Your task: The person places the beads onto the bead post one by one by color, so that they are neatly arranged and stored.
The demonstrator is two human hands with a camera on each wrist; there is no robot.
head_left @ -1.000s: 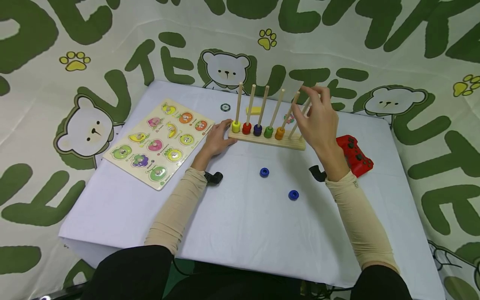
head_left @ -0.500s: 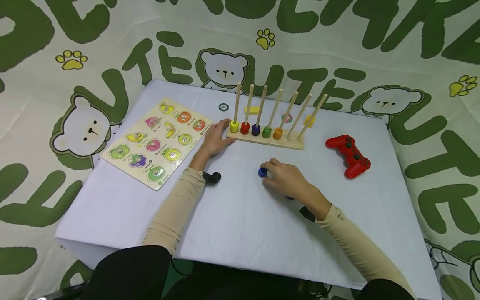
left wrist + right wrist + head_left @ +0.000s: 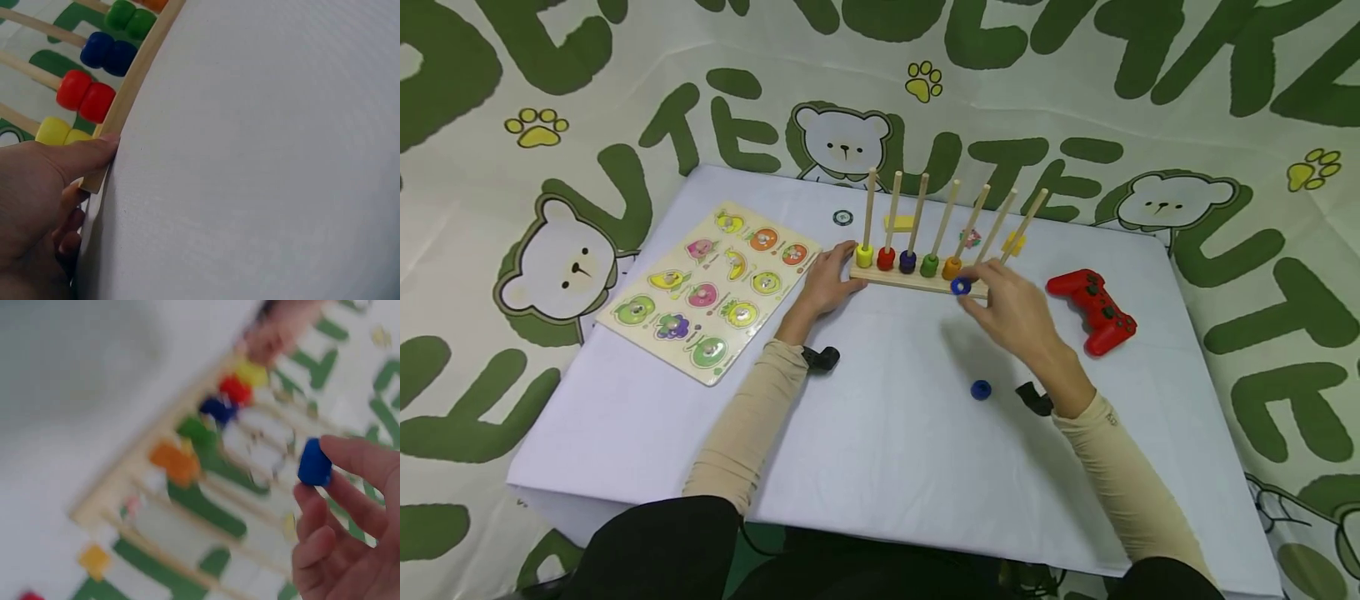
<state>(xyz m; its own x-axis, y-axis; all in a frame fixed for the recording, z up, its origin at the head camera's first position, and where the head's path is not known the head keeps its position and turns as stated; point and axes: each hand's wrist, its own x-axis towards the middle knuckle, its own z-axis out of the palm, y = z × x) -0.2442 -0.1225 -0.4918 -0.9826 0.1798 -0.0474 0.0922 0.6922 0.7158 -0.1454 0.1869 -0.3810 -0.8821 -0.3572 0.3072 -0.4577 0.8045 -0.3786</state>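
Note:
A wooden peg stand [image 3: 917,281] with several upright pegs stands towards the back of the table. My left hand [image 3: 827,285] grips its left end, thumb [image 3: 94,155] on the front edge and fingers partly hidden behind. Yellow [image 3: 864,256], red [image 3: 886,259], dark blue [image 3: 907,262], green [image 3: 929,266] and orange [image 3: 951,268] beads sit low on pegs; the two rightmost pegs are bare. My right hand [image 3: 1021,315] pinches a blue bead [image 3: 315,464] between thumb and fingers, in front of the stand's right part. Another blue bead [image 3: 981,390] lies on the cloth nearer me.
On the left lies a fruit puzzle board [image 3: 707,292]. A red game controller [image 3: 1092,312] rests at the right. Behind the stand are a round dark chip [image 3: 843,217], a yellow block [image 3: 899,223], a small pink-and-green piece [image 3: 971,238] and another yellow piece [image 3: 1014,243].
My right hand came down from above the right pegs to a blue bead on the cloth, picked it up and carried it back towards the stand. My left hand stays at the stand's end.

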